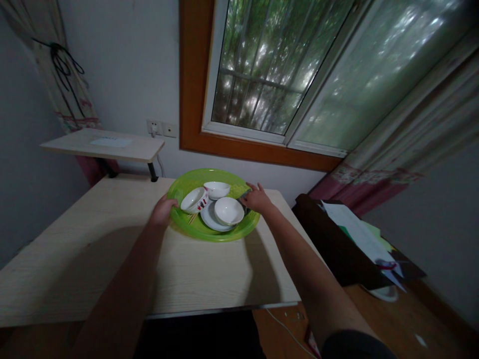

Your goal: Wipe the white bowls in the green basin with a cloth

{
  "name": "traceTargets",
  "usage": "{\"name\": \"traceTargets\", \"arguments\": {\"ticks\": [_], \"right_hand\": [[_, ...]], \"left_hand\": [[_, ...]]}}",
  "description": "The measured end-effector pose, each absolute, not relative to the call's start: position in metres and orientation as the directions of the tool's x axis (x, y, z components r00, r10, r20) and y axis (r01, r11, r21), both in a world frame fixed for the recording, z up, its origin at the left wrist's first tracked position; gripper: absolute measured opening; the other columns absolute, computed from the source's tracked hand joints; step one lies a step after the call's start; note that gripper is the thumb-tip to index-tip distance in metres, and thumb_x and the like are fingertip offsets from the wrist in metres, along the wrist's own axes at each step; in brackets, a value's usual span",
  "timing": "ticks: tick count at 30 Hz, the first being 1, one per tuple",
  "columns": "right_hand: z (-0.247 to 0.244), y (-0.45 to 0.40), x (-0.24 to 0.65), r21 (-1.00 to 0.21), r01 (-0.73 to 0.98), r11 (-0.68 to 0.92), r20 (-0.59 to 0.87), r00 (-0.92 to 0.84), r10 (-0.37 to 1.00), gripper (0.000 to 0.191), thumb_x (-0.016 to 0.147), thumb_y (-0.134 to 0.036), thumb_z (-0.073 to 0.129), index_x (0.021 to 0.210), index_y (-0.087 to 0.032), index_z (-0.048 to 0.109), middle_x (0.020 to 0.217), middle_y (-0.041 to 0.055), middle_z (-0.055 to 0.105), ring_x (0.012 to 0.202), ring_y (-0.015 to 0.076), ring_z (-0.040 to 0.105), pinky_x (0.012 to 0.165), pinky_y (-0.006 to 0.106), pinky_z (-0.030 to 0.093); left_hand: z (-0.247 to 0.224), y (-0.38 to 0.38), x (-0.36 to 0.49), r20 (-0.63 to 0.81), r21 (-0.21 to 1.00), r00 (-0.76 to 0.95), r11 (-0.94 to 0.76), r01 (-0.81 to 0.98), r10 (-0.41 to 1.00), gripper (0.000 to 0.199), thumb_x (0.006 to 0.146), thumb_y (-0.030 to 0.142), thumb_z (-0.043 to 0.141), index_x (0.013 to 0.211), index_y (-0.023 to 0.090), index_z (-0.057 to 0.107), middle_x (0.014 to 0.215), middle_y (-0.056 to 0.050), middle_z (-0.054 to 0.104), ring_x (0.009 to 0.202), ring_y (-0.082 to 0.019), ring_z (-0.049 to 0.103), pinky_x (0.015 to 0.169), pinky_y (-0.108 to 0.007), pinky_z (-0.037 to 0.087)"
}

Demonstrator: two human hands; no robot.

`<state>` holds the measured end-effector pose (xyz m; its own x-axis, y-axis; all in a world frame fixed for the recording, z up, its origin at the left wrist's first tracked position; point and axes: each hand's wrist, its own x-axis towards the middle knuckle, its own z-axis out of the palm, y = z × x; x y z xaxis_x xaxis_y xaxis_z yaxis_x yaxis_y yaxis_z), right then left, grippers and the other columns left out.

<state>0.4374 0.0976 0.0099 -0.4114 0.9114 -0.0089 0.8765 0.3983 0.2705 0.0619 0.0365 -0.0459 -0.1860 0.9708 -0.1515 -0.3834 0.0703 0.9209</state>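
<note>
A round green basin (pixel 187 231) sits toward the back of the pale wooden table. Inside it are three white bowls: one with a printed pattern (pixel 195 200) tilted at the left, one (pixel 217 189) at the back, and one (pixel 229 211) resting on a white plate (pixel 211 219). Thin chopsticks (pixel 192 218) lie near the left bowl. My left hand (pixel 163 210) grips the basin's left rim. At its right side, my right hand (pixel 257 198) has some fingers spread and touches a dark item (pixel 245 193) that I cannot make out clearly.
A raised shelf (pixel 138 148) stands at the table's back left. Behind are a wall socket (pixel 154 127) and a barred window (pixel 262 75). Papers (pixel 355 229) lie on a dark surface at right; a cable (pixel 286 329) runs along the floor.
</note>
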Motion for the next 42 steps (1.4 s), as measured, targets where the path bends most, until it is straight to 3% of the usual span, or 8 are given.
{"name": "traceTargets", "arguments": {"ticks": [7, 14, 20, 24, 27, 33, 39, 42], "right_hand": [[0.005, 0.099, 0.440, 0.223, 0.909, 0.352, 0.069, -0.375, 0.925, 0.043, 0.114, -0.041, 0.054, 0.150, -0.031, 0.076, 0.172, 0.0041, 0.056, 0.175, 0.0432, 0.014, 0.134, 0.080, 0.023], [0.010, 0.098, 0.439, 0.284, 0.873, 0.397, -0.008, -0.412, 0.911, 0.054, 0.119, -0.037, 0.041, 0.112, -0.014, 0.089, 0.134, 0.0216, 0.081, 0.169, 0.0314, 0.037, 0.140, 0.066, 0.019], [0.007, 0.098, 0.440, 0.199, 0.913, 0.357, 0.060, -0.375, 0.925, 0.043, 0.116, -0.039, 0.050, 0.148, -0.028, 0.077, 0.169, 0.0073, 0.059, 0.176, 0.0397, 0.013, 0.134, 0.081, 0.021], [0.008, 0.098, 0.439, 0.270, 0.860, 0.433, 0.006, -0.451, 0.892, 0.045, 0.119, -0.037, 0.046, 0.123, -0.021, 0.088, 0.144, 0.0164, 0.078, 0.172, 0.0330, 0.032, 0.138, 0.072, 0.018], [0.011, 0.099, 0.439, 0.301, 0.827, 0.475, -0.016, -0.493, 0.870, 0.056, 0.121, -0.037, 0.039, 0.105, -0.017, 0.089, 0.135, 0.0207, 0.081, 0.167, 0.0293, 0.043, 0.141, 0.064, 0.017], [0.014, 0.100, 0.441, 0.217, 0.875, 0.432, -0.011, -0.441, 0.898, 0.053, 0.122, -0.043, 0.036, 0.145, -0.021, 0.077, 0.161, 0.0126, 0.066, 0.175, 0.0303, 0.020, 0.139, 0.070, 0.020], [0.016, 0.099, 0.440, 0.195, 0.866, 0.460, -0.091, -0.451, 0.888, 0.069, 0.123, -0.038, 0.029, 0.097, -0.017, 0.089, 0.149, 0.0192, 0.074, 0.168, 0.0243, 0.041, 0.143, 0.059, 0.016], [0.017, 0.096, 0.440, 0.210, 0.871, 0.444, -0.050, -0.444, 0.895, 0.069, 0.124, -0.042, 0.031, 0.095, -0.017, 0.089, 0.148, 0.0197, 0.075, 0.167, 0.0247, 0.042, 0.142, 0.059, 0.017]], "left_hand": [[-0.048, 0.036, 0.062, -0.135, 0.923, -0.192, 0.052, -0.382, 0.972, 0.055, 0.048, 0.020, 0.067, 0.102, 0.017, 0.075, 0.089, -0.008, 0.079, 0.082, -0.027, 0.075, 0.062, -0.029, 0.056], [-0.047, 0.037, 0.062, -0.169, 0.918, -0.216, 0.074, -0.389, 0.962, 0.053, 0.047, 0.018, 0.066, 0.100, 0.017, 0.075, 0.088, -0.009, 0.079, 0.087, -0.031, 0.077, 0.064, -0.031, 0.057], [-0.047, 0.036, 0.062, -0.153, 0.912, -0.198, 0.061, -0.406, 0.968, 0.056, 0.047, 0.019, 0.067, 0.102, 0.017, 0.075, 0.086, -0.006, 0.079, 0.079, -0.027, 0.074, 0.061, -0.029, 0.056], [-0.046, 0.035, 0.062, -0.161, 0.915, -0.197, 0.071, -0.398, 0.967, 0.058, 0.049, 0.020, 0.068, 0.107, 0.017, 0.076, 0.084, -0.005, 0.078, 0.072, -0.023, 0.072, 0.059, -0.028, 0.057], [-0.044, 0.035, 0.063, -0.171, 0.917, -0.210, 0.077, -0.392, 0.963, 0.060, 0.049, 0.018, 0.067, 0.108, 0.018, 0.078, 0.084, -0.004, 0.079, 0.069, -0.022, 0.071, 0.058, -0.027, 0.057], [-0.045, 0.036, 0.063, -0.176, 0.912, -0.199, 0.084, -0.401, 0.964, 0.064, 0.046, 0.016, 0.065, 0.109, 0.016, 0.078, 0.090, -0.008, 0.080, 0.082, -0.028, 0.075, 0.062, -0.029, 0.057], [-0.050, 0.038, 0.064, -0.139, 0.912, -0.229, 0.034, -0.409, 0.964, 0.058, 0.047, 0.018, 0.066, 0.104, 0.016, 0.077, 0.088, -0.007, 0.080, 0.077, -0.026, 0.072, 0.060, -0.029, 0.055], [-0.051, 0.038, 0.063, -0.138, 0.916, -0.239, 0.032, -0.399, 0.961, 0.056, 0.047, 0.019, 0.065, 0.102, 0.017, 0.077, 0.085, -0.006, 0.078, 0.076, -0.025, 0.071, 0.060, -0.028, 0.054]]}}
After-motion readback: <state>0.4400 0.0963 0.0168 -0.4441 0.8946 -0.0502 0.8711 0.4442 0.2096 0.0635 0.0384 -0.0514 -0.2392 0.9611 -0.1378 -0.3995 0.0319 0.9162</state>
